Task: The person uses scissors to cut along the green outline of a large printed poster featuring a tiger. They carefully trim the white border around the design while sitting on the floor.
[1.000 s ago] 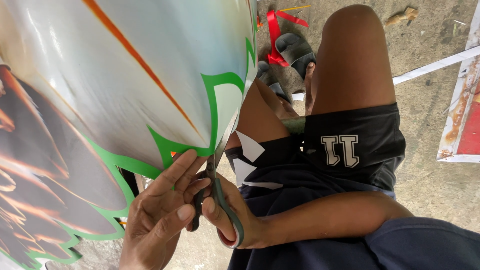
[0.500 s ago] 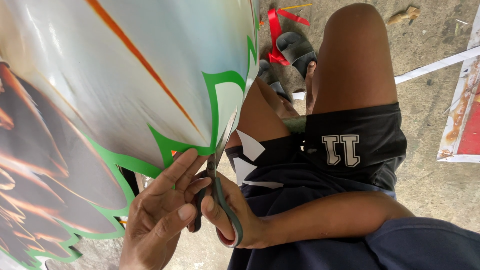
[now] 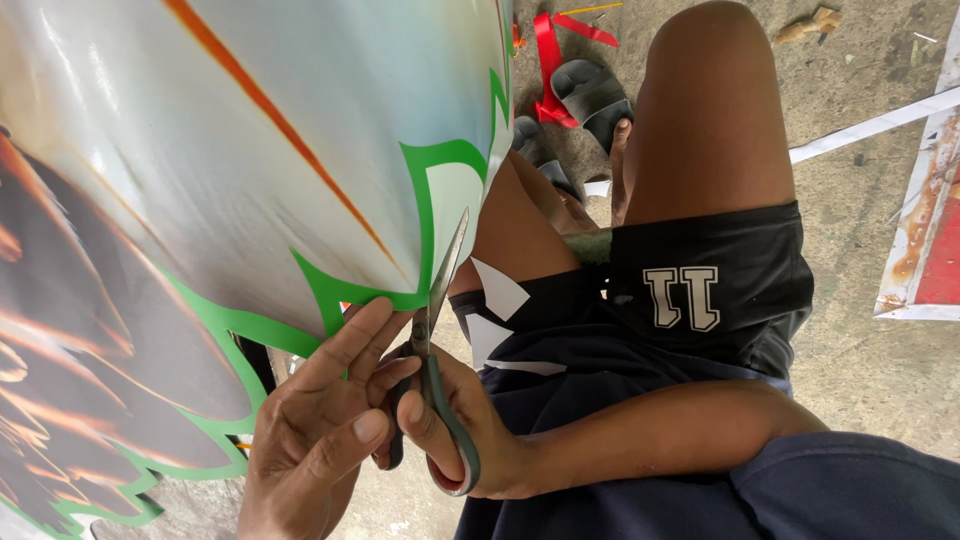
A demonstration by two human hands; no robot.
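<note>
Along the green border (image 3: 420,190), the right hand (image 3: 450,420) is gripping scissors (image 3: 432,340) to follow it, while the left hand (image 3: 320,420) is pinching the printed sheet (image 3: 200,150) taut.

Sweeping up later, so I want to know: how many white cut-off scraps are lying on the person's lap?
3. One pointed scrap near the scissor blades, a second just below it, and a thin sliver beside that, all on the dark shorts. More may hide under the printed sheet.
</note>
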